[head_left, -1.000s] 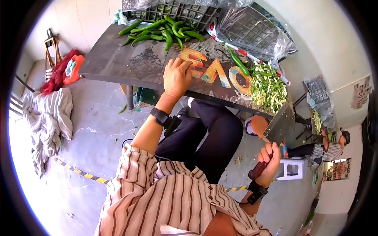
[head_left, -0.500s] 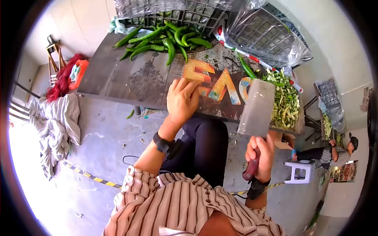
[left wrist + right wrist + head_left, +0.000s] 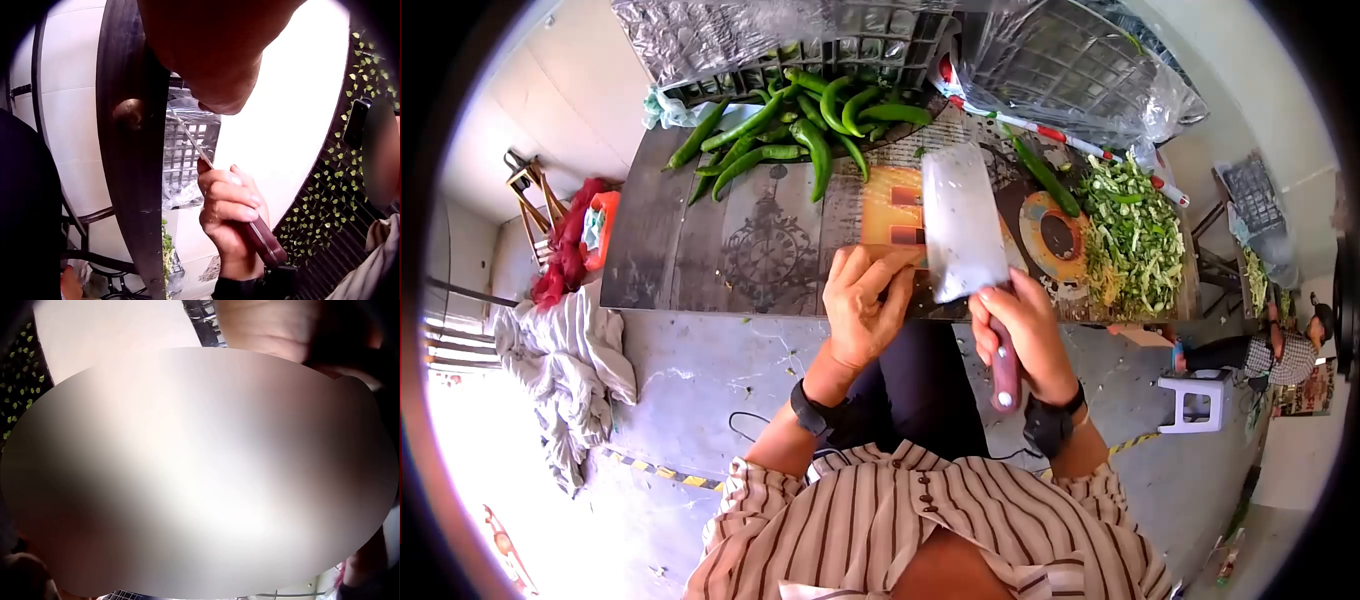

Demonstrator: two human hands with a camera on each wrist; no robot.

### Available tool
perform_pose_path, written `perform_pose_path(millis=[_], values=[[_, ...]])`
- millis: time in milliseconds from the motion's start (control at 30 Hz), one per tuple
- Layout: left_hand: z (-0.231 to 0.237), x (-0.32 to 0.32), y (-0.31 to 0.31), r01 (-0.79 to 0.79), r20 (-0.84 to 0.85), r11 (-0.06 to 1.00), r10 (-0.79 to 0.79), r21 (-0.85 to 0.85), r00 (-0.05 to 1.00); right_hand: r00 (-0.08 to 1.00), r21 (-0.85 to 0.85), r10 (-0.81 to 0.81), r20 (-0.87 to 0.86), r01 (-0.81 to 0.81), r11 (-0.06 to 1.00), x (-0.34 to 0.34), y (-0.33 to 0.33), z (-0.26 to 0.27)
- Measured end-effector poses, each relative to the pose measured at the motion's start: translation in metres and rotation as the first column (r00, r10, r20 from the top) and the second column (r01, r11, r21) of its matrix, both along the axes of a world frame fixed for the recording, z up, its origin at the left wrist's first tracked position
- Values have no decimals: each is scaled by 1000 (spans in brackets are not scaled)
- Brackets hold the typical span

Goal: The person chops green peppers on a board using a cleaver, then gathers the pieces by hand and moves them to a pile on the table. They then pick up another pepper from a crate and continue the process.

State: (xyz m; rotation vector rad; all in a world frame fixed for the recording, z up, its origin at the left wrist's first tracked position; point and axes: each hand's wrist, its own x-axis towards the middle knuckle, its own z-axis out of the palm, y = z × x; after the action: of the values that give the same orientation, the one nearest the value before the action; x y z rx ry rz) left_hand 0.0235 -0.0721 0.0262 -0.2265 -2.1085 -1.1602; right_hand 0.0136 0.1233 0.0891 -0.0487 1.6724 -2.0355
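Observation:
In the head view my right hand point(image 3: 1030, 335) grips a cleaver point(image 3: 965, 220) by its dark red handle, the broad blade over the front middle of the table. My left hand point(image 3: 868, 305) is at the table's front edge, fingers loosely bent, fingertips close to the blade; nothing shows between them. In the left wrist view the right hand point(image 3: 231, 203) is wrapped round the handle and the blade appears edge-on. A pile of whole green chili peppers point(image 3: 815, 125) lies at the back; one more pepper point(image 3: 1045, 175) lies beside chopped pieces point(image 3: 1135, 240) on the right.
Black plastic crates point(image 3: 880, 50) draped in clear plastic stand behind the patterned table point(image 3: 670, 240). A red-and-white pole point(image 3: 1060, 138) crosses its back right. A white stool point(image 3: 1190, 402) and another person point(image 3: 1285, 350) are off to the right. Crumpled cloth point(image 3: 565, 370) lies left. A blur covers most of the right wrist view.
My right hand has brought the cleaver up and left, from the table's right front corner to beside the left hand. The left hand stays near the front edge. The head view has shifted.

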Motion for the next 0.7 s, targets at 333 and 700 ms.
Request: perform_pose_path(millis=[333,700], values=[[-3,0,1,-50,-1,999,50,7,999,997,43,-48,58,45,998,-46,-23,-3],[-3,2,1,-6,70,1000,5,21,998,920,161,-391,-6,387,908,22,69,-7]])
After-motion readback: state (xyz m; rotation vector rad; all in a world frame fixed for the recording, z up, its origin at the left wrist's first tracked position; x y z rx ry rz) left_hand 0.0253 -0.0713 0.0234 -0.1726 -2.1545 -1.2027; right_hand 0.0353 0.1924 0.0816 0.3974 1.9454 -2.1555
